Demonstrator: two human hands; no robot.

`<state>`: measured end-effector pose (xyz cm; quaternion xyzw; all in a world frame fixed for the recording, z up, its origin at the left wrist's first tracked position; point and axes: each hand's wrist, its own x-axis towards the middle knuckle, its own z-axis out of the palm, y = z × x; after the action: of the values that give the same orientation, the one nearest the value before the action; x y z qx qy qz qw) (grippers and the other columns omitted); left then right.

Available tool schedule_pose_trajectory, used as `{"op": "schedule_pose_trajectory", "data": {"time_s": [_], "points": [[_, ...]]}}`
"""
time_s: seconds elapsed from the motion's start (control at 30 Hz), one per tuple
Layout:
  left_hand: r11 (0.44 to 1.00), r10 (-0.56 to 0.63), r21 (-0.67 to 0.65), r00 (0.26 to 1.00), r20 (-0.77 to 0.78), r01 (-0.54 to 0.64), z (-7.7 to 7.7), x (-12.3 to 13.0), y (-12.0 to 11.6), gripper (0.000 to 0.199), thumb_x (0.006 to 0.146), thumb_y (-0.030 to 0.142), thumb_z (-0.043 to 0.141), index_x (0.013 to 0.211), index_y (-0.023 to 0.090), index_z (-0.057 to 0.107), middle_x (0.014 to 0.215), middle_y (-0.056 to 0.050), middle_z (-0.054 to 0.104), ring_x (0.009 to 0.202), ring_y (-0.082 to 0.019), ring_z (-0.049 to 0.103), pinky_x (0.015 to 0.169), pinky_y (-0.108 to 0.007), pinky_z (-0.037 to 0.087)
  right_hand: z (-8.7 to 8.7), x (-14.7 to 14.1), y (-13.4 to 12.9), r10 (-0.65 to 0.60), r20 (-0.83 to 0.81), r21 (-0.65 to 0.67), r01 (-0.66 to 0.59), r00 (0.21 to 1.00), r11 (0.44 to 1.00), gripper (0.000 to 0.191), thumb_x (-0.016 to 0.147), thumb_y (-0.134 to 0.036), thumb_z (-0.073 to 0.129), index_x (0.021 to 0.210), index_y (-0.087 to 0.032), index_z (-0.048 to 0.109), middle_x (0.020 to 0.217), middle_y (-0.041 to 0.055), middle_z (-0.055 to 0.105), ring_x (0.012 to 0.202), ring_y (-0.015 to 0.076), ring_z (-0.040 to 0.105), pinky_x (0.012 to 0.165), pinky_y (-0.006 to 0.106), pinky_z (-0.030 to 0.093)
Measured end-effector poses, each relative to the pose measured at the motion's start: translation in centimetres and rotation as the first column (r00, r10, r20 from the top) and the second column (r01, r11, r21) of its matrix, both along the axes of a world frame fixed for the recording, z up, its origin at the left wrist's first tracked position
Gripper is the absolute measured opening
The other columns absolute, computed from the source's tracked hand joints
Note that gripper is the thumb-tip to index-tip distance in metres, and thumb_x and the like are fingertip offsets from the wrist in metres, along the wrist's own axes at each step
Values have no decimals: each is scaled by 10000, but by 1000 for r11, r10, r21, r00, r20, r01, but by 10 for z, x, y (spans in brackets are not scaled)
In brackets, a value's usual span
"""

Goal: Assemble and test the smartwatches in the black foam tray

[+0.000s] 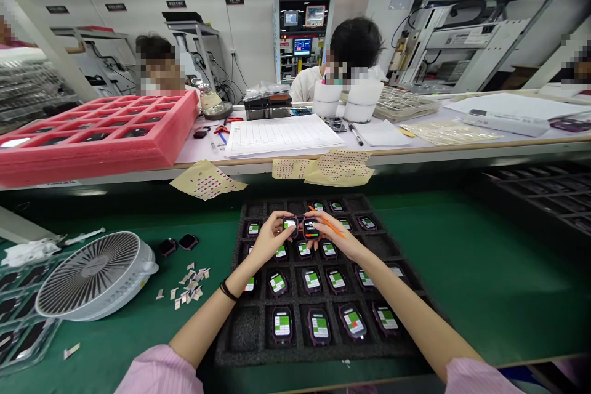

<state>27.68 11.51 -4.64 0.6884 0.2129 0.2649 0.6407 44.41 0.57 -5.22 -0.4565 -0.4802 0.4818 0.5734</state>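
Note:
My left hand (273,239) is closed around a smartwatch body (289,223) with a lit screen, thumb at its edge. Right beside it, my right hand (337,237) grips a second smartwatch body (311,229) with a dark, lit screen. A thin orange stick (325,220) also rests between the right fingers; its kind is unclear. Both hands are above a black foam tray (244,326), whose compartments hold several strapless watches with green and white screens, such as the front watch (318,326). My forearms hide part of the tray.
A round white fan (95,277) stands at left beside scattered small tabs (191,283) and two dark watch bodies (178,244). Above runs a shelf with a pink foam tray (96,157) and papers (281,135). Another black tray (545,197) is at right. Two people sit opposite.

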Motion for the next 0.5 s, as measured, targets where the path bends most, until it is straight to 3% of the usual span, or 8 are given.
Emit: {"op": "schedule_pose_trajectory", "data": {"time_s": [0.2,0.33,0.5], "points": [[1000,17,7,999,-34,-17,0,-1,2,352,819,463,552,1036,190,509,791,-19,629,595,-118,588,470,-206,388,8,0,-3,4,14,-8,-4,1000,1000,420,786,-354,647,1151,-254,464,1124,71,595,684,159,670,547,272,530],[1000,19,6,999,-36,-19,0,-2,3,366,811,469,561,1042,190,509,810,-22,631,608,-128,605,463,-204,374,9,3,-5,39,5,26,-39,999,999,516,737,-280,709,1175,-257,437,1193,87,564,764,173,674,553,264,538],[1000,31,-5,999,-32,-31,-1,0,3,375,801,485,564,1033,194,519,789,-16,619,593,-131,601,459,-208,374,11,5,-6,30,-42,58,-28,999,998,504,742,-258,706,1179,-236,455,1214,108,566,768,178,670,542,269,537]]}}
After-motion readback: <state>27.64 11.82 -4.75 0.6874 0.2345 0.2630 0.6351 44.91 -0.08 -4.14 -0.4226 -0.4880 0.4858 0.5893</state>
